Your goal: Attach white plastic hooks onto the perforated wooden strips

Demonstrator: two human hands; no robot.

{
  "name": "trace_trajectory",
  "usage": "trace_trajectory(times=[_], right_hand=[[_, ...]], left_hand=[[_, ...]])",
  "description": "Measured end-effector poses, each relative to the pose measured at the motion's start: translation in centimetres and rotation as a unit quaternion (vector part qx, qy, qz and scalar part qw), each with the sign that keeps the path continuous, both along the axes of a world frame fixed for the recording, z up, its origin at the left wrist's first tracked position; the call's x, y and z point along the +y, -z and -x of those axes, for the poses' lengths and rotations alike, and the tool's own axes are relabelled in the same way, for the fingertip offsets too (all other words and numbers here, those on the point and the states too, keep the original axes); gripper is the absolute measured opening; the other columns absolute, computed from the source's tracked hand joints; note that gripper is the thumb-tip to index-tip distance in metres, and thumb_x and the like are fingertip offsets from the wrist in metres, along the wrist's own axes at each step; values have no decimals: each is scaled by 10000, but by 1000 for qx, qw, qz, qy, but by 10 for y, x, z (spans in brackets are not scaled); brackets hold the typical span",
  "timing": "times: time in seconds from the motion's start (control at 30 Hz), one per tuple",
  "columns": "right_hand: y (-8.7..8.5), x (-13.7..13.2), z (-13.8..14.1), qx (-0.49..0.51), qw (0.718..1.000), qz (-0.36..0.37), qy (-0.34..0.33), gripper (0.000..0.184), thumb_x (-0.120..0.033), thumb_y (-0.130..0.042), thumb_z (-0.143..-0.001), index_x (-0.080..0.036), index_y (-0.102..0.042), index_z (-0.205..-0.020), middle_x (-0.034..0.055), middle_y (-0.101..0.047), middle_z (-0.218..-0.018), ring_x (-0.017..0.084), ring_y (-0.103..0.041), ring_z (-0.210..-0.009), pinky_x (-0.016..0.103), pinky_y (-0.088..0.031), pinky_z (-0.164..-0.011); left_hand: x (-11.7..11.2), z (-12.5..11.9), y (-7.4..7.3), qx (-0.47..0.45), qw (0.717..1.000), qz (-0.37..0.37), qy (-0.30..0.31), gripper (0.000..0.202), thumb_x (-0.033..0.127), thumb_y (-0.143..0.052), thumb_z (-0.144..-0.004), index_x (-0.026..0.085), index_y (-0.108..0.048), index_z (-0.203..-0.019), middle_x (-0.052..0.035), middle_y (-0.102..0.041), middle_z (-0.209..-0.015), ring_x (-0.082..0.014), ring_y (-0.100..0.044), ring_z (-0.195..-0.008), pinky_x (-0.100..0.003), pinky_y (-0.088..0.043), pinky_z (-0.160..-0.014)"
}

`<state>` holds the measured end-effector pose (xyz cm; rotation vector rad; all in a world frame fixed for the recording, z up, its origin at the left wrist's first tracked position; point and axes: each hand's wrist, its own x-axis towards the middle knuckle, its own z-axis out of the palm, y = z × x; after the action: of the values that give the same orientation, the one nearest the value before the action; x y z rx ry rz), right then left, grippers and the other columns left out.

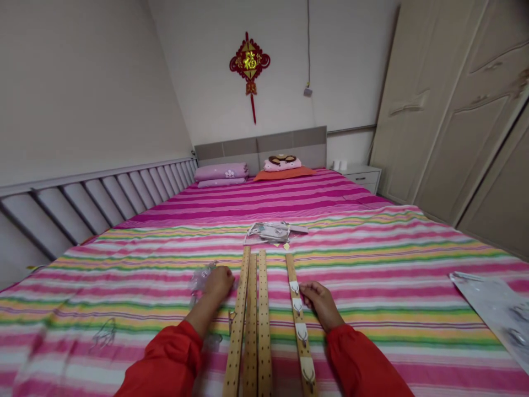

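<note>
My left hand [220,282] is closed, its fingers curled down beside a crumpled clear plastic bag [199,278]; whatever it holds is hidden. My right hand [320,302] has its fingers pinched together at the right edge of a narrow wooden strip [291,267]. Along that strip sit several white hooks [302,333], and my right fingertips are close to the upper ones. I cannot make out what is between those fingers. Between my hands lie three more wooden strips with rows of small holes, among them a left strip [237,336] and a right strip [263,325].
Beyond the strips lies a pile of plastic-wrapped parts [270,232]. A clear bag with metal pieces [496,309] rests at the right, and a thin loop of wire or clear plastic [104,334] at the left. Everything lies on a striped bedspread [157,275], beside a bed rail [103,190].
</note>
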<state>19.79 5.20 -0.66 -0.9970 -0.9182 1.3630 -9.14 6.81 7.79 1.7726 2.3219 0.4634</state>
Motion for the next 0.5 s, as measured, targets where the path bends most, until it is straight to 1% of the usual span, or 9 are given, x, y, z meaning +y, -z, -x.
trace_trajectory(times=[0.13, 0.27, 0.33, 0.4, 0.5], right_hand=[[-1, -1, 0, -4, 1000, 2, 1, 231, -361, -745, -585, -167, -638, -653, -61, -502, -386, 73, -373, -377, 217, -221, -405], [-1, -1, 0, -4, 1000, 4, 0, 238, -362, -753, -576, -165, -641, -651, -62, -504, -385, 72, -372, -375, 218, -225, -409], [0, 0, 0, -3, 1000, 3, -1, 246, -368, -757, -568, -164, -642, -645, -61, -505, -383, 73, -371, -373, 220, -226, -409], [0, 1, 0, -1, 1000, 3, 1, 254, -376, -761, -561, -165, -640, -635, -61, -504, -379, 73, -366, -369, 221, -223, -405], [-1, 0, 0, 0, 1000, 3, 5, 258, -383, -763, -553, -165, -641, -617, -59, -500, -369, 72, -356, -359, 221, -216, -398]], left_hand=[[0, 3, 2, 5, 1000, -9, -13, 150, 148, -537, -730, 164, -635, -618, -89, -690, -723, -205, -620, -724, -274, -367, -648], [1, 14, -4, -30, 997, -51, -51, 207, 207, -499, -790, 169, -601, -614, -82, -674, -721, -196, -605, -727, -262, -349, -624], [-1, 20, -9, -67, 992, -81, -74, 230, 247, -475, -811, 173, -580, -620, -68, -651, -694, -189, -586, -702, -255, -337, -596], [-4, 24, -13, -120, 983, -107, -88, 252, 284, -452, -817, 177, -548, -610, -40, -605, -625, -172, -554, -646, -244, -326, -564], [-15, 20, -19, -218, 963, -136, -77, 283, 359, -450, -802, 189, -495, -582, 15, -511, -531, -132, -487, -557, -221, -312, -520]])
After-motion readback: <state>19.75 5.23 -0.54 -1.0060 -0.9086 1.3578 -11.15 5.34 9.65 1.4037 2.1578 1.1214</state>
